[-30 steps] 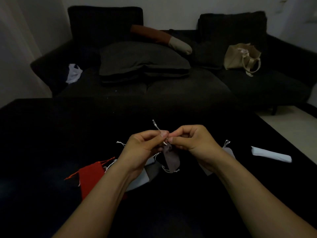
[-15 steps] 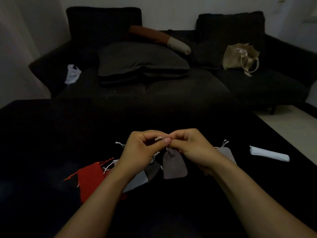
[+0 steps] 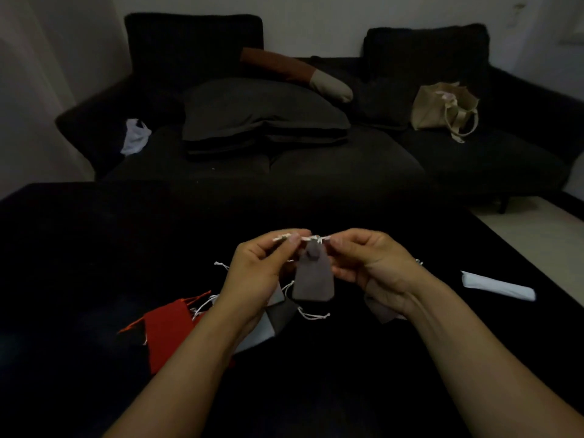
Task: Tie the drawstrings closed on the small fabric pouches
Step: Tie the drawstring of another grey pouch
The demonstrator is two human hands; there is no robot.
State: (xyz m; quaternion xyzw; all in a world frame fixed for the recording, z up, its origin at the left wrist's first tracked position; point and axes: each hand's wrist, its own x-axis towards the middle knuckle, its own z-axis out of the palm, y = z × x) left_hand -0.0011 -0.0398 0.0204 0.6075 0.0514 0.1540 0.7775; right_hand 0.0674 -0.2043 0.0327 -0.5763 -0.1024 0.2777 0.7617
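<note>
The left hand (image 3: 256,273) and right hand (image 3: 373,267) each pinch an end of the white drawstring (image 3: 311,238), pulled level between them above the middle of the dark surface (image 3: 94,248). The grey pouch (image 3: 313,279) hangs from it. Below lie a red pouch (image 3: 167,330) and other grey pouches (image 3: 281,314); a white roll (image 3: 497,285) rests near the right edge.

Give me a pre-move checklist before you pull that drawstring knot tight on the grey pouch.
1. Left hand pinches one end of the white drawstring cord: ok.
2. Right hand pinches the other end: ok.
3. Small grey fabric pouch hangs free between the hands, above the black table: ok.
4. Pouch neck gathered under the cord: ok.
5. Knot fully formed: cannot tell, too small and dim.
6. Red fabric pouch and other pouches lie apart from the cord: ok.
</note>
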